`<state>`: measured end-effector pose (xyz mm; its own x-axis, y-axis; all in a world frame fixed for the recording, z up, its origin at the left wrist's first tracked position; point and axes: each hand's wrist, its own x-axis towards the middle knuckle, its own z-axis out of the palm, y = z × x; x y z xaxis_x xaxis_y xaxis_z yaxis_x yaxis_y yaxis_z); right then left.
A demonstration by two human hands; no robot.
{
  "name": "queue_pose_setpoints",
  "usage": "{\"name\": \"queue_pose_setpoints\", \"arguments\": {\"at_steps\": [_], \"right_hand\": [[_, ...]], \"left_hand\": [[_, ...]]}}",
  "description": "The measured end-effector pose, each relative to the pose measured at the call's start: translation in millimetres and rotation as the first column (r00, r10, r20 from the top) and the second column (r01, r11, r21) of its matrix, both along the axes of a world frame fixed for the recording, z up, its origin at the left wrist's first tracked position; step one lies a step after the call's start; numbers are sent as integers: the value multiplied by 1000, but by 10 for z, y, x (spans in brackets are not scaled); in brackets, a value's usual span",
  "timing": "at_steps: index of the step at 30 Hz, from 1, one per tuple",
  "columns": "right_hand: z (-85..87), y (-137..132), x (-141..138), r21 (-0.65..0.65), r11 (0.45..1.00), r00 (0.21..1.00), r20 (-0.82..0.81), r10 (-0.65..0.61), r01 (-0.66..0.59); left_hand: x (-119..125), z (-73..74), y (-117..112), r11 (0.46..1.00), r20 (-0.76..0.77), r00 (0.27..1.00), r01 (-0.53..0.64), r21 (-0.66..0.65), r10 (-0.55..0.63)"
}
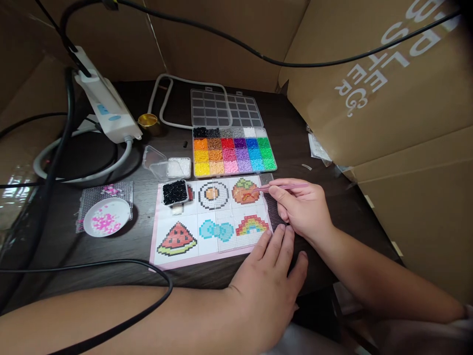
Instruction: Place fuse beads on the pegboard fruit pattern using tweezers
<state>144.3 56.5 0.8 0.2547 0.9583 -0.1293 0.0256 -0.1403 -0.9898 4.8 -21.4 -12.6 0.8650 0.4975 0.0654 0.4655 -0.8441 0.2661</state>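
Pink tweezers (283, 187) are pinched in my right hand (305, 207), their tip over the orange fruit picture on the pattern sheet (177, 217). A clear pegboard (242, 239) lies over the sheet's right part, reaching past its edge. My left hand (271, 268) rests flat, fingers stretched out at the board's lower right edge. Watermelon, egg, bow and rainbow pictures show on the sheet. A small box of black beads (175, 193) stands on its upper left. Behind the sheet sits an open sorting box of coloured beads (235, 153). Whether the tweezers hold a bead is too small to tell.
A white dish with pink beads (107, 217) sits on another pegboard (127, 190) at left. Nearby are a small box of white beads (179, 168), a gold cup (149, 122) and a power strip (107, 103). Black cables (162, 276) cross the view. Cardboard walls (369, 123) surround the table.
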Motion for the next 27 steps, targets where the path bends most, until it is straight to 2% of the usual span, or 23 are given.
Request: {"name": "queue_pose_setpoints", "arguments": {"at_steps": [7,16,20,27], "right_hand": [[-10,11,-7,-6,1000,999,34,-6,6],[-3,3,5,-10,1000,1000,4,-12,12],[8,4,24,-14,1000,999,-39,-4,4],[18,-1,31,-14,999,999,-25,36,-36]], "left_hand": [[-4,7,-3,1000,10,1000,0,-1,0],[-3,2,-5,1000,9,1000,-1,1,1],[-1,6,1,1000,-1,1000,5,1,-5],[-1,13,0,1000,-10,1000,6,-5,-6]]}}
